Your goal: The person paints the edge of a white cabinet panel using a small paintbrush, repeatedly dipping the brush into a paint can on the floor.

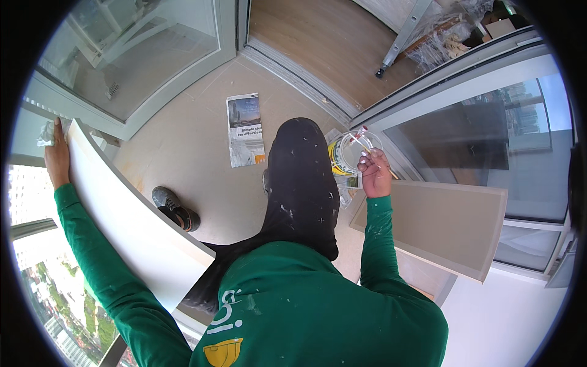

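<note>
On the far left, my left hand (57, 158) is wrapped over the outer edge of a long white board (131, 205), one finger pointing along it. Some of its fingers are hidden. A crumpled whitish wad (46, 133) shows beside that hand; whether I hold it or it lies behind, I cannot tell. To the right of my knee, my right hand (375, 171) pinches a thin pale stick-like handle (363, 145) above a paint bucket (335, 158) with yellow sides. The stick's lower end is too small to make out.
A newspaper sheet (246, 131) lies on the tiled floor (189, 128). Right of my right forearm is a beige panel (440, 223). A sliding-door track (299, 79) crosses ahead, with plastic wrapping (443, 49) beyond. Glass doors (147, 55) stand left, a window (55, 275) at lower left.
</note>
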`<state>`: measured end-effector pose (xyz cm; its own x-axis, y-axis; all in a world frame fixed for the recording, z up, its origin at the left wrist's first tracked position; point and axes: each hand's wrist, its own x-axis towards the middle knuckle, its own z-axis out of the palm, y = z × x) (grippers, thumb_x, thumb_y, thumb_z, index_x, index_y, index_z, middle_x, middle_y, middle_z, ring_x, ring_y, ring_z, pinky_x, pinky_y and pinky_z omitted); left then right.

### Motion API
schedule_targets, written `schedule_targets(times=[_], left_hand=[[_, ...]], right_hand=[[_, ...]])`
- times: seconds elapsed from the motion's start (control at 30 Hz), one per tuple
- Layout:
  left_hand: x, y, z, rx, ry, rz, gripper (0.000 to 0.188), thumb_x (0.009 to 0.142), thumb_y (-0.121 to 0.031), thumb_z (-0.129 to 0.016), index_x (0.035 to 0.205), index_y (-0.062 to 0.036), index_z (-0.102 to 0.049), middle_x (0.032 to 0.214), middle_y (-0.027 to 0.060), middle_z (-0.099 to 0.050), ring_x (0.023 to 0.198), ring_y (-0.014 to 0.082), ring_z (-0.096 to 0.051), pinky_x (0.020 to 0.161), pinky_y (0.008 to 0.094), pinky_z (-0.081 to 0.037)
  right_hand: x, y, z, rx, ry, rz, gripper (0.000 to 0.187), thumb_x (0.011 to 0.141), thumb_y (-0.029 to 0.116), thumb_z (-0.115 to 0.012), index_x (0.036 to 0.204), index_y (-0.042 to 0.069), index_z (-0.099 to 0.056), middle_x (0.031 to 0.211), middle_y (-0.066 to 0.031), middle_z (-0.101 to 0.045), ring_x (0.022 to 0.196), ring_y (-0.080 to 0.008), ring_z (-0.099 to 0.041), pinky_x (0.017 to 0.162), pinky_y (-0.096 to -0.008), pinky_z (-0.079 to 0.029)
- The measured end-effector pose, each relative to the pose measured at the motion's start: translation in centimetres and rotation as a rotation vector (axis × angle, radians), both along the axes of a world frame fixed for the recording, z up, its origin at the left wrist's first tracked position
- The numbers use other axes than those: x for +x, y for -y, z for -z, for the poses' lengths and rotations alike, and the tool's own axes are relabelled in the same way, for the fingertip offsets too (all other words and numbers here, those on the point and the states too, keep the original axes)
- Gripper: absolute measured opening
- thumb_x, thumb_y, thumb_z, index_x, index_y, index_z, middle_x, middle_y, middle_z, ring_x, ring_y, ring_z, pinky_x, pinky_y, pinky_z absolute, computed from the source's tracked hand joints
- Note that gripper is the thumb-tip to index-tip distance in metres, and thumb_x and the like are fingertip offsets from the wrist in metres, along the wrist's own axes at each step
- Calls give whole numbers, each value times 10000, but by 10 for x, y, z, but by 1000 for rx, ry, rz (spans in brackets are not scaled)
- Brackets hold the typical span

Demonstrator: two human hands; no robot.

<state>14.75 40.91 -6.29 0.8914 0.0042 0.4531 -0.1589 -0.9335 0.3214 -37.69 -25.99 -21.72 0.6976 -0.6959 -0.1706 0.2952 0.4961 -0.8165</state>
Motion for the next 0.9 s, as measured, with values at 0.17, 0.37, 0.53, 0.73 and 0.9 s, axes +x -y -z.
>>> schedule_targets(times=[0.17,0.37,0.53,0.73,0.9], left_hand=[[-46,59,-31,-94,-97,-162,764,993,-722,-396,1332,-94,-669,1239,312,-667,1225,476,-600,1034,494,-466],[-67,89,-45,-108,-172,-227,846,983,-744,-396,1183,15,-710,1139,297,-708,1138,481,-644,988,512,-490],[-63,80,-35,-115,-131,-203,885,984,-742,-392,1057,70,-735,1049,294,-728,1045,465,-690,929,505,-527],[-74,95,-43,-90,-203,-253,862,975,-759,-409,972,22,-773,971,258,-749,916,413,-738,887,505,-563],[-83,100,-53,151,-132,-112,381,1086,-404,-438,1238,-170,-698,842,313,-667,741,489,-665,611,574,-491]], right_hand=[[99,-29,-86,-225,177,-316,127,973,82,-632,1091,37,-628,966,-146,-704,790,-223,-675,658,-346,-557],[209,-107,-156,-121,314,-868,90,958,59,-632,1044,40,-616,902,-170,-696,688,-232,-677,541,-341,-536],[266,-179,-174,-109,317,-1146,84,970,55,-623,1051,32,-625,883,-182,-718,691,-212,-703,517,-324,-547],[287,-228,-175,-314,269,-1183,60,993,71,-627,1020,18,-617,864,-176,-726,679,-177,-707,538,-280,-565],[278,-244,-167,-345,192,-1200,92,999,84,-614,1055,11,-606,871,-177,-725,684,-182,-700,539,-289,-553]])
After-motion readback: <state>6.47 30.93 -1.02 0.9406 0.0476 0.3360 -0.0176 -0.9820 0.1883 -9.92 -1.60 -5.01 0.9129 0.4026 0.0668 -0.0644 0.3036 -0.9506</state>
